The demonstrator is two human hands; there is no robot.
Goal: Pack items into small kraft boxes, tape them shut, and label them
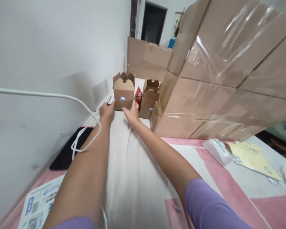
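Observation:
A small open-topped cardboard box (124, 94) with raised flaps and a small blue-and-white label stands at the far end of the pale cloth. My left hand (106, 110) is closed against its lower left side, the fingers partly hidden. On the box's lower right corner my right hand (132, 112) grips, thumb across the front and fingers along the side. Just right of that hand, a shiny red packet (138, 96) is wedged between this box and a second open cardboard box (146, 107). What lies inside either box is hidden.
Stacked cartons in clear plastic wrap (200, 98) rise on the right. A large cardboard panel (147, 58) stands behind. A white cable (50, 94) crosses my left arm, near a black flat object (69, 152). A white device (218, 151) and yellow sheet (255, 157) lie right.

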